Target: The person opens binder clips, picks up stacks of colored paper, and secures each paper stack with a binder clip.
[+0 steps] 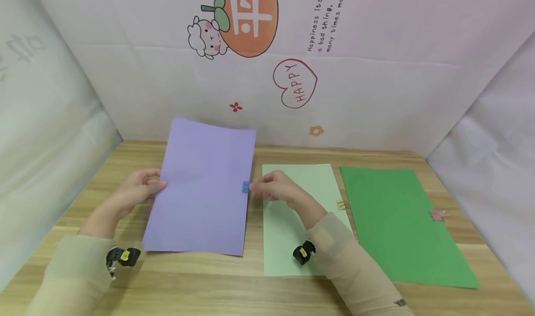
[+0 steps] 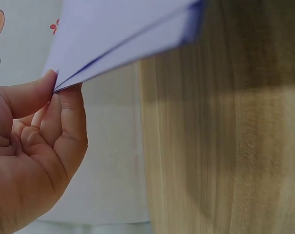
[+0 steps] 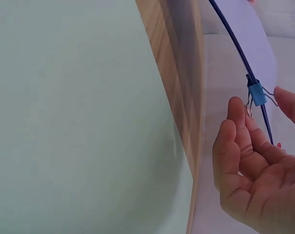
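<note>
My left hand (image 1: pixel 142 186) pinches the left edge of a stack of purple paper (image 1: pixel 205 186) between thumb and fingers. The sheets are tilted up off the wooden table, and in the left wrist view their edges part slightly. A blue binder clip (image 3: pixel 257 92) sits on the stack's right edge, its wire handles spread to both sides. My right hand (image 1: pixel 273 186) has its thumb at one handle and a fingertip at the other, with the clip between them. Below the right forearm lies a pale green sheet (image 1: pixel 288 241) with a gold binder clip (image 1: pixel 341 205) on its right edge.
Farther right, green paper (image 1: pixel 397 227) lies flat with a pink binder clip (image 1: pixel 436 215) on its right edge. White printed cloth (image 1: pixel 167 83) stands behind and on both sides of the wooden table (image 1: pixel 200 283).
</note>
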Tool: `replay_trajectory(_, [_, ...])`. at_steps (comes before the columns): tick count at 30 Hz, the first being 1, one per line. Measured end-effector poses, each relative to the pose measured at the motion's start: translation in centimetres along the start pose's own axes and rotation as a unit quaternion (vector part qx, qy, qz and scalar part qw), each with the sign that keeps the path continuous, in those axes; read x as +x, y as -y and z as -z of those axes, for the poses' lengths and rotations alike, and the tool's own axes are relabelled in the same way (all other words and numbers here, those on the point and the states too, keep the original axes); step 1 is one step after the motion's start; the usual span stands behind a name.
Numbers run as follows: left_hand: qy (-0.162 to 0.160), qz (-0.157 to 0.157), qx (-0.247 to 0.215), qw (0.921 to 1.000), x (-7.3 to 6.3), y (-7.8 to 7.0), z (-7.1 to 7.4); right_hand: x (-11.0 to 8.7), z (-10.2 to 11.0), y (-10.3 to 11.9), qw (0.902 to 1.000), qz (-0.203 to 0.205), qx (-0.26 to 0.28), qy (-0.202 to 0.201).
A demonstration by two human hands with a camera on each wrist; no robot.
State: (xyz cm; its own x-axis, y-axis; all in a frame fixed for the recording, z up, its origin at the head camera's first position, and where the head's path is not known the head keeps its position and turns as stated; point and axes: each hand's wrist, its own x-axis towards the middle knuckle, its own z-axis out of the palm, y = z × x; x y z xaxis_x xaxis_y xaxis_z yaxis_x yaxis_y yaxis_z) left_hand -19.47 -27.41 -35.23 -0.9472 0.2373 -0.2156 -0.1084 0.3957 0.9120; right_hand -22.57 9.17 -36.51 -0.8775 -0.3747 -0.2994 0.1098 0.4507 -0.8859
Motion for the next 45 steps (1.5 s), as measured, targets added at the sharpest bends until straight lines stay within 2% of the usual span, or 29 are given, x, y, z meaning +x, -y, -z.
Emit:
replay_trajectory(8, [0.014,0.015,0.036,0.9991,-0.4,0.3,-0.3,0.3,-0.4,-0.5,0.9996,-0.011,-0.011,0.024])
replay_trajectory(15, [0.023,0.025,0.041,0.9986,-0.7,0.7,-0.6,0.4,-0.7,-0.7,0.9991,-0.015,-0.019,0.033])
replay_trajectory(22, [0.037,0.04,0.024,0.9982,-0.8,1.4,-1.4,0.5,-1.1,-1.2,0.9979,-0.021,-0.048,0.039])
replay_trajectory(27, [0.042,0.034,0.036,0.9979,-0.5,1.6,-1.4,0.9,-1.3,-1.3,0.9969,-0.019,-0.065,0.04])
replay_trajectory(33, [0.054,0.027,0.046,0.9971,-0.1,1.2,-1.2,1.2,-1.4,-0.8,0.9957,-0.012,-0.082,0.04])
replay_trajectory(38, [0.051,0.036,0.055,0.9965,-0.3,1.1,-1.3,1.4,-1.7,-0.8,0.9942,-0.008,-0.101,0.038])
replay_trajectory(45, [0.042,0.063,0.078,0.9941,-0.5,1.5,-1.2,1.5,-1.7,-0.7,0.9921,-0.018,-0.117,0.042])
